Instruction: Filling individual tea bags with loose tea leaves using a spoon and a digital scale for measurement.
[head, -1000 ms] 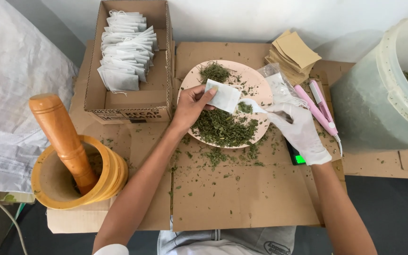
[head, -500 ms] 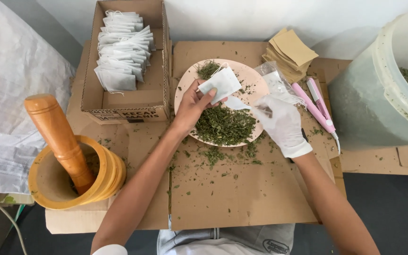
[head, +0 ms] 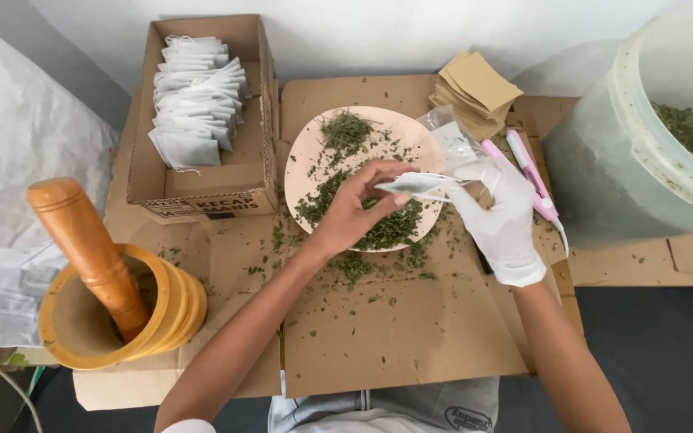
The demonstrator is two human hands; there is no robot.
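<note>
White paper tea sachet (head: 413,184) is pinched in my bare left hand (head: 358,208), held flat over the near-right rim of the pale pink round plate (head: 302,160) of dried green herb flakes (head: 391,224); my white-gloved right hand (head: 499,212) grips its other end, fingers closed. Filling looks unfinished, herb pile remains. Half a second ago the sachet stood upright at the plate's far edge; now lower, turned flat

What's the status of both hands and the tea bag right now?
Left hand bare, pinching white tea bag over pink plate. Right hand gloved, at bag's other end. Dried leaves below; nothing in the way.
</note>
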